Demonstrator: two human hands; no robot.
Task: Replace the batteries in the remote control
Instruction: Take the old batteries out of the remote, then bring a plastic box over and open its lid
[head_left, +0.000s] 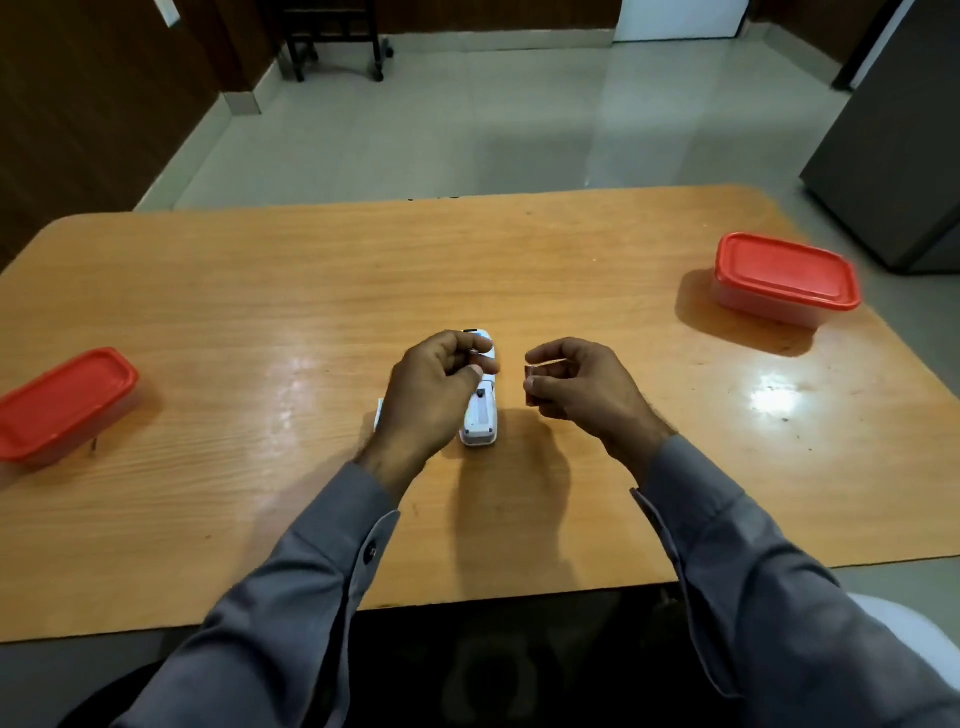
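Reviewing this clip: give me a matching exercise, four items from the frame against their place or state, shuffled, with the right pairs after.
Items
1. white plastic remote control
2. small reddish-brown battery
3. red-lidded plastic container at the table's left edge
4. red-lidded plastic container at the far right of the table

Place or state
A. pinched in the right hand
B. lid on, nearer the person's left sleeve
C. lying on the wooden table between the hands, back compartment open
D. lid on, close to the grey cabinet

Pairs: 1-C, 2-A, 3-B, 4-D
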